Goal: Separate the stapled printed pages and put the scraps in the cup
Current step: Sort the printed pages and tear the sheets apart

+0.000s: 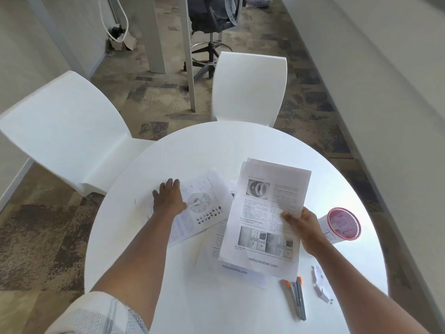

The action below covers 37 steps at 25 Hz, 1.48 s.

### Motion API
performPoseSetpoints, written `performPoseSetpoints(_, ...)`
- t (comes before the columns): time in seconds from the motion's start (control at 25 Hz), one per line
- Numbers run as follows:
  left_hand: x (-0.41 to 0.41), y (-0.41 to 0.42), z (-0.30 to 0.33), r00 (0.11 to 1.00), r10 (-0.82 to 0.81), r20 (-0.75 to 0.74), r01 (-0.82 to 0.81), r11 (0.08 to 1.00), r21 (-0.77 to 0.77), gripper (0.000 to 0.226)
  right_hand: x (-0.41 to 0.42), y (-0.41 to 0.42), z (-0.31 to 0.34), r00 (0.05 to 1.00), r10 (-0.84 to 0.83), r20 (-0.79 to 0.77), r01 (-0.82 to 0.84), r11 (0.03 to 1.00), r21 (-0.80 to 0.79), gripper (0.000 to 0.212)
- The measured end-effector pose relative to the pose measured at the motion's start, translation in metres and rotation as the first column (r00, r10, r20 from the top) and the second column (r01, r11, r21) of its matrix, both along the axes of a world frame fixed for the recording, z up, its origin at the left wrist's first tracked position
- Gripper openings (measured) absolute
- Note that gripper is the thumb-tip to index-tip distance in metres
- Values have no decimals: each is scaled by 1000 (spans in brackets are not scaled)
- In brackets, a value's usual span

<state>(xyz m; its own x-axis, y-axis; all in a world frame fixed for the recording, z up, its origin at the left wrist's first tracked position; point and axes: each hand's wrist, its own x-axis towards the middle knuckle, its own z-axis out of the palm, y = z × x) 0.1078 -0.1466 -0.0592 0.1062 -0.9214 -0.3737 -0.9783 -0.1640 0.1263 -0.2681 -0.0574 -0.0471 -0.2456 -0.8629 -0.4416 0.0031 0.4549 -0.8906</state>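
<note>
1. While the left hand lies flat, fingers together and palm down, on a printed white sheet with an anatomical diagram, that sheet rests on the round white table at about 10 o'clock from the table's centre.
2. Right hand pinches a printed white page bundle with photographs at its 3 o'clock edge, thumb on top, fingers clamped beneath.
3. Another printed white sheet lies under the bundle, toward 6 o'clock.
4. Red-rimmed white paper cup lies tipped on its side at 3 o'clock, mouth toward the camera.
5. Grey metal stapler with orange tips lies at 5 o'clock; torn white paper scraps lie just beside it on the table.
</note>
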Motion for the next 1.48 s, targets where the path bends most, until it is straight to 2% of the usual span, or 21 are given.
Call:
performPoseSetpoints(0.12,3,-10,-3,998,-11,60,5,995,99,94,14,-6,-7,999,28,21,-28,1000,7,18)
performPoseSetpoints(0.24,9,-16,1,990,-14,137,3,996,85,94,26,-9,-9,998,50,31,-50,999,6,19)
performPoseSetpoints(0.32,14,-15,1,992,41,122,-49,997,66,83,34,-11,-9,996,69,50,-69,998,1,20)
performPoseSetpoints(0.44,22,-8,-5,993,106,57,-105,994,-16,45,40,-11,-10,995,83,58,-84,997,2,21)
performPoseSetpoints(0.52,27,-2,-7,980,172,-98,-177,983,-42,28,43,-11,-8,994,90,66,-91,996,6,21)
performPoseSetpoints(0.6,31,4,-3,887,275,-372,-288,958,21,28,48,-9,-6,993,95,72,-95,995,4,22)
performPoseSetpoints(0.72,33,21,13,585,414,-697,-364,903,229,42,60,-4,1,989,115,95,-116,993,-3,22)
performPoseSetpoints(0.84,27,42,27,261,517,-815,-319,843,433,45,73,2,10,981,156,119,-156,988,-10,36)
performPoseSetpoints(0.88,22,51,34,187,536,-824,-308,828,469,42,77,5,16,979,167,120,-167,986,-11,34)
performPoseSetpoints(0.96,11,64,42,95,547,-832,-304,812,499,37,83,8,26,975,192,110,-192,981,-12,25)
performPoseSetpoints(1.12,-4,81,51,-1,516,-857,-210,838,504,37,90,9,46,966,242,87,-240,970,-31,20)
performPoseSetpoints(1.28,-15,93,62,33,502,-864,-126,860,494,49,99,10,56,967,243,77,-240,970,-41,18)
performPoseSetpoints(1.4,-18,98,63,47,416,-908,-135,903,407,33,102,13,56,962,264,75,-261,964,-50,18)
performPoseSetpoints(1.48,-18,99,62,48,381,-923,-141,918,371,31,102,17,58,955,275,106,-270,961,-61,17)
